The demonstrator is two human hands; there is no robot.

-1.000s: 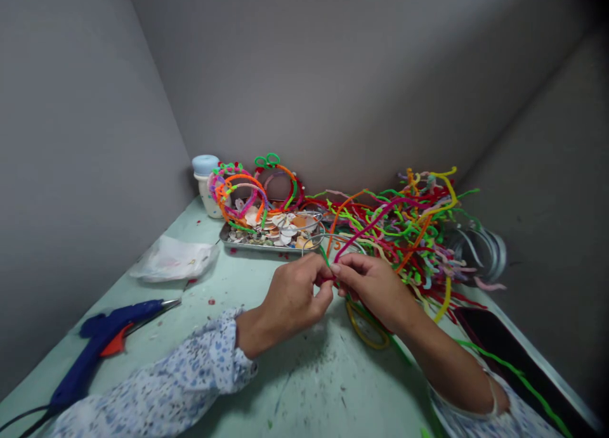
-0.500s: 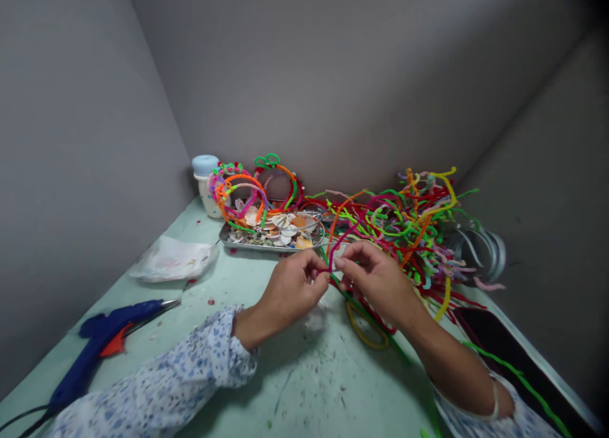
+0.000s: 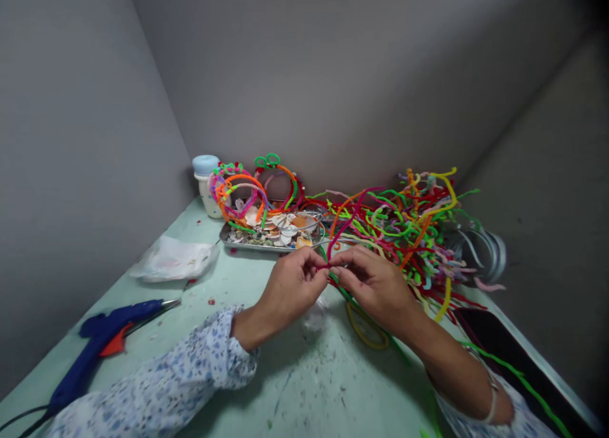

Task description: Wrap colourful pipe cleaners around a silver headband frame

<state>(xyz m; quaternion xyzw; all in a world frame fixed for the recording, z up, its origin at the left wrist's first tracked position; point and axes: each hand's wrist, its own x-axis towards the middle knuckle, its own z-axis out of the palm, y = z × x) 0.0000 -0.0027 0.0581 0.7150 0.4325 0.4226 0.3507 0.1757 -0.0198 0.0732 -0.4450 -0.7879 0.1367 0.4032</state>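
Note:
A magenta pipe cleaner point(image 3: 334, 238) rises in a curve from between my two hands, over the table. My left hand point(image 3: 297, 279) pinches it near one end between thumb and fingers. From the other side, my right hand point(image 3: 368, 279) pinches the same pipe cleaner, the fingertips of both hands almost touching. The short bit between the fingers is mostly hidden. Just behind and below my right hand lie a green pipe cleaner and a yellow loop point(image 3: 365, 336) on the table.
A tangled heap of coloured pipe cleaners point(image 3: 394, 213) spreads at the back right by a tipped glass jar point(image 3: 495, 257). Decorated headbands point(image 3: 257, 187) rest on a tray of shells point(image 3: 266, 248). At left are a blue glue gun point(image 3: 85, 355), a plastic packet point(image 3: 174, 260) and a bottle point(image 3: 206, 165).
My right hand has moved slightly left and closed in on the left fingertips. The free length of the magenta pipe cleaner has swung up and to the right.

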